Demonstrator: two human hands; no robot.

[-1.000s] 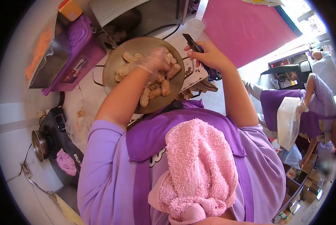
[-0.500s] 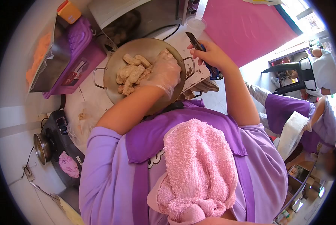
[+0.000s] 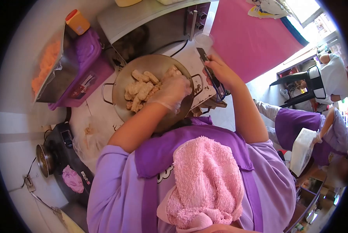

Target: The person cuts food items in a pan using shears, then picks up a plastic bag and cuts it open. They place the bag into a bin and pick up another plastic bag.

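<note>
My left hand (image 3: 174, 90), in a clear plastic glove, is inside a wide metal wok (image 3: 121, 73) with two loop handles. Its fingers are closed around a coated chicken piece (image 3: 172, 71) at the wok's right side; the fingertips are partly hidden. Several more floury, breaded chicken pieces (image 3: 138, 92) lie heaped just left of the glove. My right hand (image 3: 223, 72), bare, is raised beyond the wok's right handle. It grips a box cutter (image 3: 203, 58) with a dark, angled blade end pointing up and away, and a blue part lower down.
A steel oven (image 3: 154, 33) stands behind the wok. At left are a purple bin (image 3: 83, 73) and a metal tray (image 3: 51, 77) of orange crumbs. A clear plastic bag (image 3: 89, 136) lies near my left elbow. A co-worker in a purple apron (image 3: 296, 118) holds a white container (image 3: 302, 149) at right.
The view has shifted, so the wok and oven sit lower in the picture. The box cutter is turned slightly more upright. My left hand stays in the wok at the same chicken piece.
</note>
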